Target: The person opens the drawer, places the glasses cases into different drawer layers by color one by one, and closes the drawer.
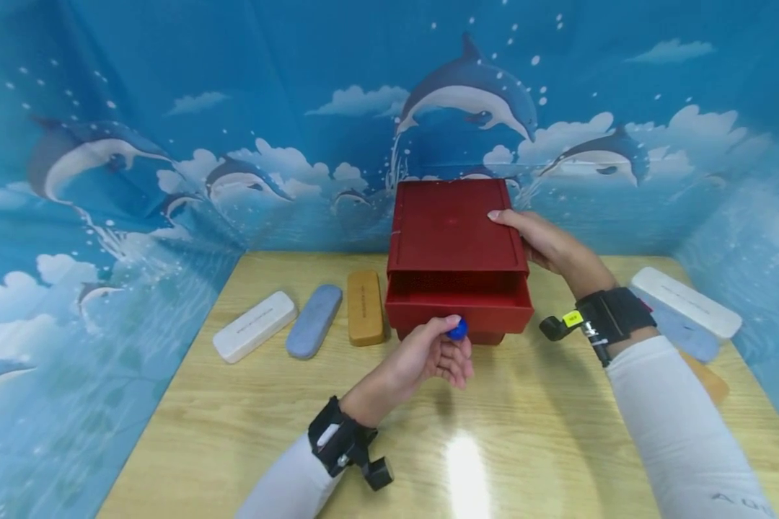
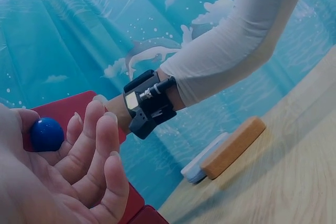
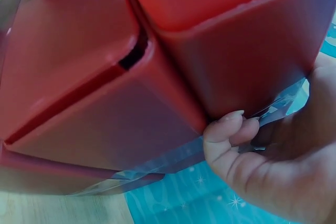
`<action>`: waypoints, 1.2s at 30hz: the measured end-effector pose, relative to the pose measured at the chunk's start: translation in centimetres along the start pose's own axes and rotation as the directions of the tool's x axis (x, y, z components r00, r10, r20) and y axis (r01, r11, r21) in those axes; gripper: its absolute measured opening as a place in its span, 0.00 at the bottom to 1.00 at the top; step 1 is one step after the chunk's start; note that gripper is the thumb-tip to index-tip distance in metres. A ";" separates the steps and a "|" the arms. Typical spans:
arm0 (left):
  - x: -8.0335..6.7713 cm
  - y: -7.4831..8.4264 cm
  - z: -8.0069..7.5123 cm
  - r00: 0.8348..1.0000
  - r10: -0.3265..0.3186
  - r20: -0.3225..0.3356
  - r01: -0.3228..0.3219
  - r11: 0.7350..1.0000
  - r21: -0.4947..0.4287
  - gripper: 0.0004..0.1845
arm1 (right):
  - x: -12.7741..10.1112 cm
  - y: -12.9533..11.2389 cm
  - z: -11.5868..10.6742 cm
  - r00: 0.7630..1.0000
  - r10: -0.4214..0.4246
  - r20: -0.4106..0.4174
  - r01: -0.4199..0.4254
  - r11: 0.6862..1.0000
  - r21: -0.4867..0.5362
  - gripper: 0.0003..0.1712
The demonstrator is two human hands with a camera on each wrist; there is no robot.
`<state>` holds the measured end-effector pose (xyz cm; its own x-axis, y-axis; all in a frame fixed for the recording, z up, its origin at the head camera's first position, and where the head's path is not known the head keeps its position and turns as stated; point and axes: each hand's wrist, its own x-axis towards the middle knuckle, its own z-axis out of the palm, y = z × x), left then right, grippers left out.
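Red drawer box (image 1: 453, 238) standing at the back centre of the wooden tabletop (image 1: 234, 418), drawer (image 1: 459, 303) drawn partly out toward the viewer. Blue knob (image 1: 457, 330) on the drawer front, pinched between thumb and fingertips of the left hand (image 1: 435, 355); remaining fingers loosely curled below the knob. Right hand (image 1: 540, 241) clasped on the box's right side, thumb lying across the top, fingers curled round the rear corner in the right wrist view. Left of the box, side by side: tan case (image 1: 365, 306) just beside it, blue-grey case (image 1: 314, 320), white case (image 1: 254, 326) farthest out. Right of the box, beyond the right forearm: white case (image 1: 685, 301) over a blue-grey one.
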<state>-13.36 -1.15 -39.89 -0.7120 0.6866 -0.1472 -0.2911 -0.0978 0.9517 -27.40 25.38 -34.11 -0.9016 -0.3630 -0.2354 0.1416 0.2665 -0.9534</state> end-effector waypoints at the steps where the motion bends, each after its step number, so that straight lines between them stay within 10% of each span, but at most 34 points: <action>1: -0.1 0.0 0.1 1.000 -0.004 0.002 0.004 1.000 0.000 0.26 | 0.0 0.0 0.0 1.000 -0.002 -0.003 0.002 1.000 -0.002 0.38; 36: -3.1 -1.2 1.6 0.999 -0.015 0.040 0.014 0.999 0.042 0.26 | -0.2 0.7 0.1 0.999 -0.032 -0.024 0.032 0.999 0.001 0.38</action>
<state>-9.73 -2.00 -40.14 -0.6816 0.7160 -0.1509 -0.2737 -0.0582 0.9601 -27.07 25.56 -34.74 -0.9152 -0.3497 -0.2004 0.1135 0.2535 -0.9607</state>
